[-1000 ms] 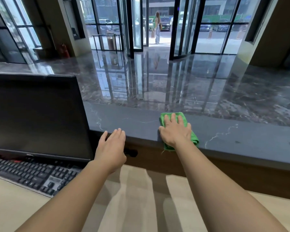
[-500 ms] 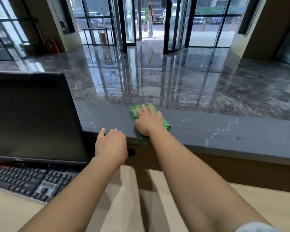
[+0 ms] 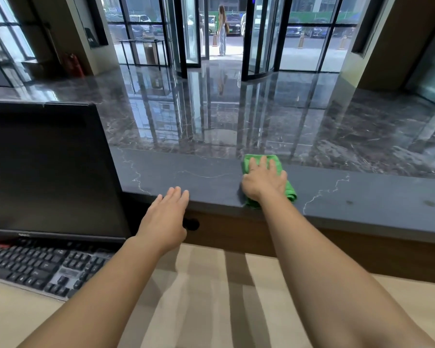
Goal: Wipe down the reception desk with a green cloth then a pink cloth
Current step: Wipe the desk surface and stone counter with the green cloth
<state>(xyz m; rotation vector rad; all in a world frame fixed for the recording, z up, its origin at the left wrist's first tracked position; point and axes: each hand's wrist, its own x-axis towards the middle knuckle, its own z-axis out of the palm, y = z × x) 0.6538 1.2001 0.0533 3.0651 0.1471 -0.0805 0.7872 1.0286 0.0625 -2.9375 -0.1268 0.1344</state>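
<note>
A folded green cloth (image 3: 290, 190) lies on the dark grey marble top of the reception desk (image 3: 362, 197), near its front edge. My right hand (image 3: 264, 180) presses flat on the cloth, fingers spread over it. My left hand (image 3: 165, 219) hovers with fingers straight and together, its fingertips at the ledge's front edge, holding nothing. No pink cloth is in view.
A black monitor (image 3: 48, 169) stands at the left with a black keyboard (image 3: 35, 264) in front of it on the lower beige worktop (image 3: 211, 297). Beyond the ledge lies a glossy dark lobby floor and glass doors, where a person (image 3: 222, 28) stands outside.
My right hand slid the green cloth left along the ledge, then back to the right. My left hand stayed at the ledge's front edge, its fingers now stretched flatter.
</note>
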